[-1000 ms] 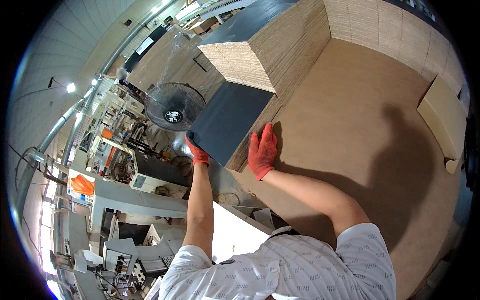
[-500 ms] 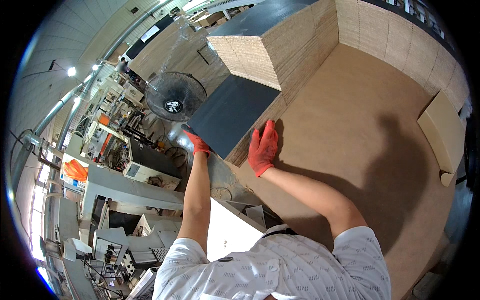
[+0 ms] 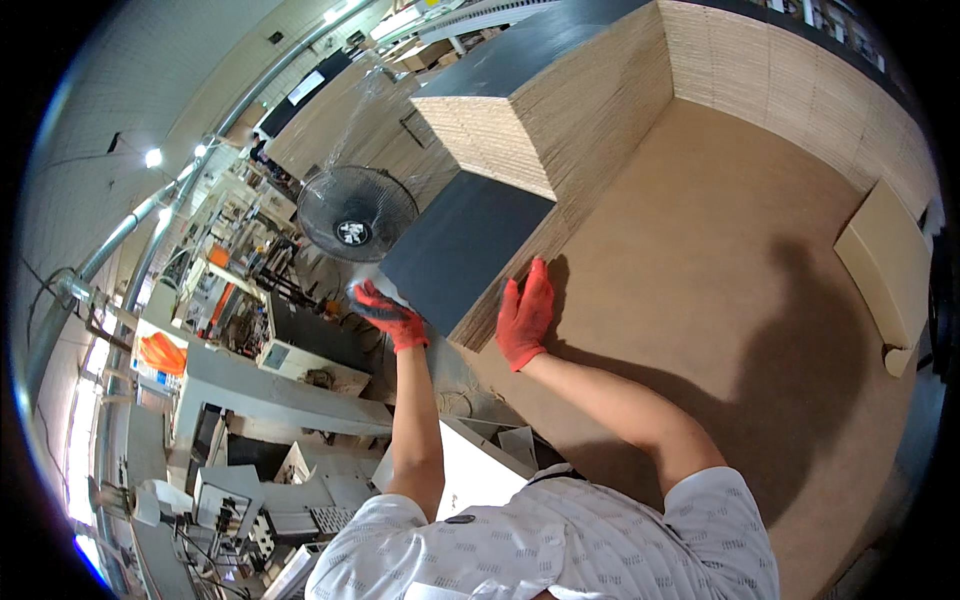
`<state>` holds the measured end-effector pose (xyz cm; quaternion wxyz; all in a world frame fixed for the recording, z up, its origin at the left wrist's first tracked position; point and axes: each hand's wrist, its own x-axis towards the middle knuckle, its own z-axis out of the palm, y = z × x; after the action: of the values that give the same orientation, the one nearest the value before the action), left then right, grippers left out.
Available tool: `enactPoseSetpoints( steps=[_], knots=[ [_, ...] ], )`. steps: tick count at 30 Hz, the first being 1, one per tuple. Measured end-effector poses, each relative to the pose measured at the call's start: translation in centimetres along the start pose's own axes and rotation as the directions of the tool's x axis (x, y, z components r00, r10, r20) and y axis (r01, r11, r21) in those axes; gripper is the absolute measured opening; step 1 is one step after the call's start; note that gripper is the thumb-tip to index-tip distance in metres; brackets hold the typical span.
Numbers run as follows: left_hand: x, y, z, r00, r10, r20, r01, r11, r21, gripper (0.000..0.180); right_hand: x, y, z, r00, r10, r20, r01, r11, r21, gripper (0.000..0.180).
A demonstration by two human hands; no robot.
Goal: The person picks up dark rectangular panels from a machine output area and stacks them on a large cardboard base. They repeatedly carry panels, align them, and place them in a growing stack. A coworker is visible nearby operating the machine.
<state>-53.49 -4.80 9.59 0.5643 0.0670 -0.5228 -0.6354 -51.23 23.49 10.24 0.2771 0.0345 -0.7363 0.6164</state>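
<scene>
Both my hands wear red gloves with dark smudges. My left hand (image 3: 390,316) is open at the left corner of a low stack of dark-topped boards (image 3: 465,245), its palm turned partly up. Whether it touches the boards I cannot tell. On the other side, my right hand (image 3: 526,316) is open, fingers stretched out along the stack's cut edge. Behind rises a taller stack of the same boards (image 3: 600,120), with dark tops and raw particleboard sides. Everything stands on a broad brown sheet (image 3: 680,240).
A black round fan (image 3: 357,212) stands beyond the stack's left side. Along the far right runs a row of stacked boards (image 3: 780,85). A bent cardboard piece (image 3: 885,265) lies at the right edge. Grey machinery (image 3: 285,385) fills the left, and a person (image 3: 262,150) is far off.
My left hand has swung out to the left from the stack's edge, its palm turning up. The right hand stays beside the boards. The view has shifted slightly.
</scene>
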Motion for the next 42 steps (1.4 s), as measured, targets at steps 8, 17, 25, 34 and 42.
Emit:
enactPoseSetpoints(
  steps=[8,17,25,34,42],
  knots=[
    [-3.1,3.0,4.0,0.952,-0.303,0.039,0.296,0.886,-0.356,0.059,-0.2,-0.7,-0.1,0.998,0.024,0.052,-0.021,0.998,-0.053,0.059],
    [-10.8,3.4,2.4,0.947,-0.304,0.105,0.317,0.936,-0.154,0.066,6.0,0.5,0.8,0.971,0.208,-0.120,-0.184,0.964,0.191,0.061],
    [-11.7,9.7,8.1,0.859,-0.444,0.256,0.510,0.789,-0.344,0.061,14.4,6.8,4.3,0.933,0.259,-0.251,-0.190,0.945,0.268,0.073],
    [-10.1,6.2,3.9,0.950,-0.306,0.058,0.311,0.930,-0.198,0.064,13.4,5.8,2.5,0.956,0.190,-0.225,-0.183,0.982,0.050,0.057],
    [-4.0,4.3,5.1,0.961,-0.276,-0.004,0.272,0.951,-0.148,0.071,13.3,6.4,2.5,0.957,0.047,-0.286,-0.059,0.998,-0.034,0.050]
  ],
)
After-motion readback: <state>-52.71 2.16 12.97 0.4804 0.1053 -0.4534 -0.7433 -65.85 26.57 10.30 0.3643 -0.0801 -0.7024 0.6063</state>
